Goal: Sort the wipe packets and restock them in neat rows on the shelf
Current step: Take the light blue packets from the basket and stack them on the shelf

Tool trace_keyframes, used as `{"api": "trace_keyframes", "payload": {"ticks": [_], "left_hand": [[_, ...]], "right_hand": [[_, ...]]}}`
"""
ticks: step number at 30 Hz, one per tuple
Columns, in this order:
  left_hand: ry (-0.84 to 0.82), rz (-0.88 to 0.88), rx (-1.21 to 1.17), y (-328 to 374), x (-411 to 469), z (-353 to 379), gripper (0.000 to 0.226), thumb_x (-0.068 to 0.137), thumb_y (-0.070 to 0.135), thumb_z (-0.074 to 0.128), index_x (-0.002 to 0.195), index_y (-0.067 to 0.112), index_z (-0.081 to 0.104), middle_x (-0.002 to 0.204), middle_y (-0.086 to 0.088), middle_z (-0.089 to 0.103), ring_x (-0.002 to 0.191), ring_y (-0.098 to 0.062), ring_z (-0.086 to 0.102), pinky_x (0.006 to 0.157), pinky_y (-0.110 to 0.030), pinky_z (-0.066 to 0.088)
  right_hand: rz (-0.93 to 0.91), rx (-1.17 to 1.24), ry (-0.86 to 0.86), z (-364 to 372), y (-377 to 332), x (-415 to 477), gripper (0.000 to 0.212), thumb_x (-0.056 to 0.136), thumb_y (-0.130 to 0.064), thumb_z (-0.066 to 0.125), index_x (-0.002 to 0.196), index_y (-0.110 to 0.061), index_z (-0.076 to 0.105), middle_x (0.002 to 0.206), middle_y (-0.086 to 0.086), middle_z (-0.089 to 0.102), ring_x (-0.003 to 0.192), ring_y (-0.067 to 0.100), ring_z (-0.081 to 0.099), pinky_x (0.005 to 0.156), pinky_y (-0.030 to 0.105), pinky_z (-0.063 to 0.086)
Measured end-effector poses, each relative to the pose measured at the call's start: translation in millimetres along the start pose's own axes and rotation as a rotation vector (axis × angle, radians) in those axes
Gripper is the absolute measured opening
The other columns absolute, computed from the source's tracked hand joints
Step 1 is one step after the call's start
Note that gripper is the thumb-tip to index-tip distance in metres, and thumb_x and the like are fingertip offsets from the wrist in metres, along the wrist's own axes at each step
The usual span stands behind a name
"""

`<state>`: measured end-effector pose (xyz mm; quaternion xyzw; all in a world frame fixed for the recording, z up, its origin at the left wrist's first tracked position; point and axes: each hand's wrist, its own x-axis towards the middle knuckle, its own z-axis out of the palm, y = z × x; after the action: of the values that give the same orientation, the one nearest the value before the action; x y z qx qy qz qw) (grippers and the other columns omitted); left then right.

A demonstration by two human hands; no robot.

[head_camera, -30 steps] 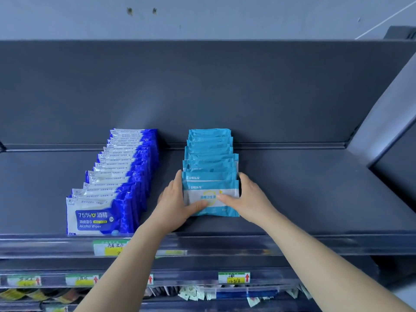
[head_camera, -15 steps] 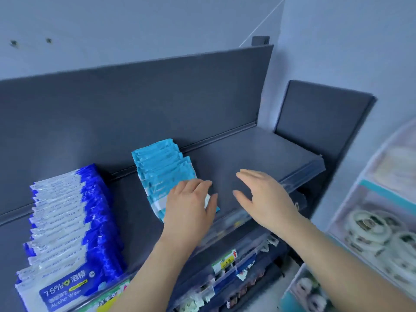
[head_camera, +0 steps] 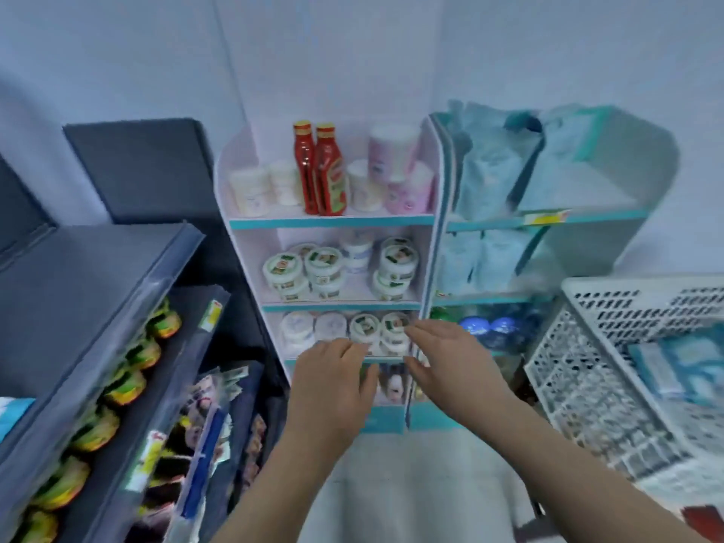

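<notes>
Wipe packets (head_camera: 681,370) lie in the white basket (head_camera: 587,389), toward its right edge. Your left hand (head_camera: 329,389) and right hand (head_camera: 450,366) hover side by side, fingers loosely spread, holding nothing

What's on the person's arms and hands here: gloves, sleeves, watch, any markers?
No gloves on the left hand or right hand; no rings, watch or bands show. The left forearm and right forearm are bare down to the frame's lower edge, with no sleeve in view. No markers or cables. Blur could hide fine detail.
</notes>
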<state>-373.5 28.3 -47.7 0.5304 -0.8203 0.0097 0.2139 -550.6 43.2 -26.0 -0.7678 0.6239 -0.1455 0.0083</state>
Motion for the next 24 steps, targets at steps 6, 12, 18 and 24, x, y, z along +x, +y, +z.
{"api": "trace_keyframes", "payload": {"ticks": [6, 12, 18, 24], "left_hand": [[-0.126, 0.238, -0.119, 170, 27, 58, 0.017, 0.080, 0.035, 0.058, 0.084, 0.022, 0.067, 0.078, 0.003, 0.063, 0.073, -0.022, 0.059, 0.065, -0.033, 0.047], [-0.182, 0.348, -0.211, 332, 48, 113, 0.028, 0.091, 0.038, 0.054, 0.113, 0.024, 0.065, 0.106, 0.003, 0.066, 0.097, -0.021, 0.059, 0.081, -0.034, 0.046], [-0.261, 0.397, -0.220, 427, 90, 160, 0.030, 0.098, 0.042, 0.042, 0.118, 0.027, 0.059, 0.110, 0.008, 0.062, 0.099, -0.013, 0.055, 0.082, -0.029, 0.045], [-0.408, 0.348, -0.154, 470, 156, 245, 0.029, 0.095, 0.038, 0.048, 0.113, 0.022, 0.064, 0.101, 0.004, 0.066, 0.089, -0.016, 0.061, 0.075, -0.033, 0.053]], "right_hand": [[0.309, -0.073, 0.053, -43, 139, -112, 0.025, 0.070, -0.026, 0.071, 0.092, -0.013, 0.071, 0.090, 0.004, 0.072, 0.082, 0.026, 0.068, 0.072, 0.032, 0.057], [0.528, -0.142, 0.000, -92, 269, -204, 0.037, 0.095, -0.036, 0.050, 0.129, -0.021, 0.056, 0.131, -0.003, 0.058, 0.121, 0.018, 0.051, 0.101, 0.031, 0.041], [0.665, -0.132, -0.002, -104, 378, -241, 0.038, 0.095, -0.037, 0.049, 0.130, -0.023, 0.056, 0.129, -0.005, 0.061, 0.116, 0.016, 0.056, 0.098, 0.030, 0.046], [0.708, -0.127, -0.122, -87, 481, -226, 0.034, 0.097, -0.035, 0.048, 0.124, -0.018, 0.057, 0.124, 0.001, 0.062, 0.110, 0.021, 0.057, 0.091, 0.035, 0.050]]}}
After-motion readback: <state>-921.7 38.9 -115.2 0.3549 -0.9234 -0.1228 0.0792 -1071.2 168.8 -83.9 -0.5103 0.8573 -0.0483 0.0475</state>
